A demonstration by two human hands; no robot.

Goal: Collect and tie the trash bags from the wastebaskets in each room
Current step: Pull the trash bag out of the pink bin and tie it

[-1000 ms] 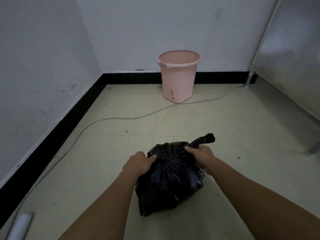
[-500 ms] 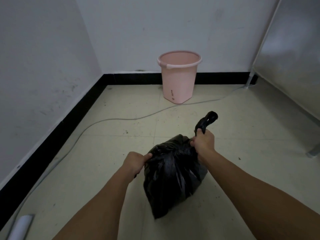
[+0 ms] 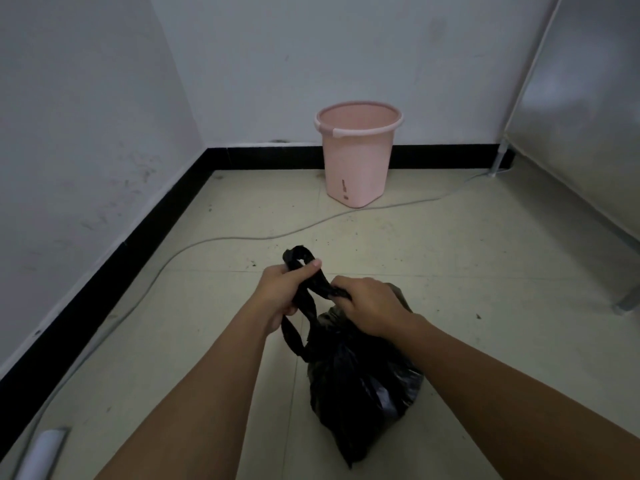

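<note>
A full black trash bag (image 3: 360, 382) sits on the tiled floor in front of me, its top drawn out into two twisted black ends. My left hand (image 3: 282, 294) grips one end, which loops up over my fingers. My right hand (image 3: 369, 304) grips the other twisted end just above the bag's body. The two hands are close together, with the ends crossing between them. A pink plastic wastebasket (image 3: 358, 155) stands against the back wall with no bag in it.
A grey cable (image 3: 221, 239) snakes across the floor from the right wall to the left. A metal-sided cabinet (image 3: 581, 109) on legs fills the right side. A white cylinder (image 3: 41, 452) lies at the bottom left, beside the black baseboard.
My hands have come together above the bag. The left hand moved from the bag's side up to a twisted end, and the ends now cross between my hands. The bag shifted right.
</note>
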